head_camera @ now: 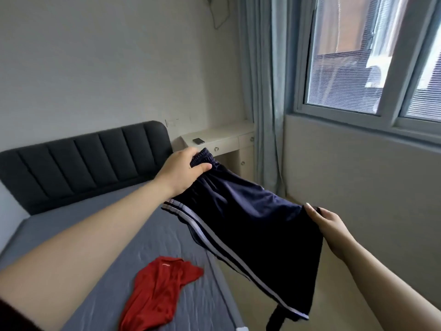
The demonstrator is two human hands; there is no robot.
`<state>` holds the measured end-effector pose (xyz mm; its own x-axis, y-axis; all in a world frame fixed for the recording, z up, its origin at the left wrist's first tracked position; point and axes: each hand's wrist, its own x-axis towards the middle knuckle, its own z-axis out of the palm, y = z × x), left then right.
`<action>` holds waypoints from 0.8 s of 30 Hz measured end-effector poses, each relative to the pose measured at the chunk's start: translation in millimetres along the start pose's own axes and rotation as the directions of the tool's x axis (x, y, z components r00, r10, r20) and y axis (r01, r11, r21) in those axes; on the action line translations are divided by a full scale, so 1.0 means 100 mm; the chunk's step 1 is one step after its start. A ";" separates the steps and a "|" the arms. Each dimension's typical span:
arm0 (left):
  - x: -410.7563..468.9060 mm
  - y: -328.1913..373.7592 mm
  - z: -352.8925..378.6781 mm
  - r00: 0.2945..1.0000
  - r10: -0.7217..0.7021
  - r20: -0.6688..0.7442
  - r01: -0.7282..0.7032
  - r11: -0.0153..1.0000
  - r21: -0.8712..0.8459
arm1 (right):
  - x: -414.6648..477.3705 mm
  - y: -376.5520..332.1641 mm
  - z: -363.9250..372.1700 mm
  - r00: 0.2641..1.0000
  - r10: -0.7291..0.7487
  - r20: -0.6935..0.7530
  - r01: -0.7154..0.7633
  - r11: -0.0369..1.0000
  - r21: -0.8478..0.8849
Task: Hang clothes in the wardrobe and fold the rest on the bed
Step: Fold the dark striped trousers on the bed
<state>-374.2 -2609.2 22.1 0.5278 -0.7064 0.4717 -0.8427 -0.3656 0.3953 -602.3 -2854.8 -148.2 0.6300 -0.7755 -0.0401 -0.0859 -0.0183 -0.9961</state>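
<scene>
Left grip [181,173] pinches the waistband of dark navy white-striped shorts [250,218], right grip [331,226] pinches their opposite edge; a crumpled red shirt [157,290] lies on the grey-sheeted bed [167,247]

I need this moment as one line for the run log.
navy shorts: held up, spread | left hand: grips waistband | right hand: pinches opposite edge | red shirt: crumpled on bed
</scene>
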 end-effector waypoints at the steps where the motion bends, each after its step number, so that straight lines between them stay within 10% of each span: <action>1: 0.00 0.05 0.07 1.000 0.004 0.009 -0.004 1.000 -0.010 | -0.01 0.01 -0.08 1.000 0.008 -0.029 -0.008 1.000 -0.005; 11: -0.82 -0.56 0.22 0.929 -0.366 0.046 0.360 0.871 -0.336 | -0.04 0.04 0.30 1.000 -0.020 0.022 0.027 0.937 -0.348; 24: -4.40 -3.54 0.10 0.474 -0.881 0.011 0.873 0.468 -0.141 | -0.96 1.97 4.11 0.795 0.374 0.479 0.162 0.629 -0.760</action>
<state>-309.4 -2175.3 -333.3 0.9908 -0.0196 -0.1338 0.0816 -0.7020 0.7075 -362.4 -2524.0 -372.5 0.8380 -0.3211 -0.4413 -0.5386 -0.6170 -0.5738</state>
